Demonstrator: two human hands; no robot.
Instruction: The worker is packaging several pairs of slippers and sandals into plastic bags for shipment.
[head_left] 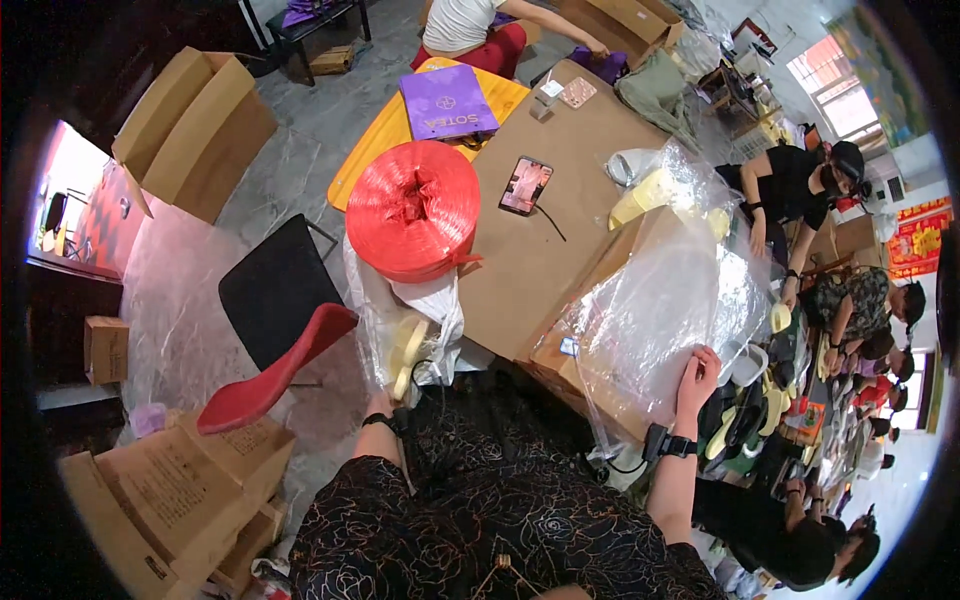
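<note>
My left hand [379, 402] is low beside the table, next to a pale yellow slipper [404, 358] and a white plastic bag [440, 318]. Its fingers are mostly hidden, so whether it grips the slipper cannot be told. My right hand [698, 382] is raised at the near right edge of a large clear plastic bag [650, 325], its fingers loosely bent and apart with nothing visible in them. The clear bag drapes over a cardboard carton [572, 325] on the table's right side. More pale yellow slippers [640, 197] show under the plastic at its far end.
A big roll of red plastic twine [412, 212], a phone [526, 186] and a purple box [447, 102] lie on the table [500, 270]. A black and red chair [280, 350] and cartons [180, 490] stand left. Co-workers [790, 190] line a slipper-covered bench right; another person [465, 30] sits beyond.
</note>
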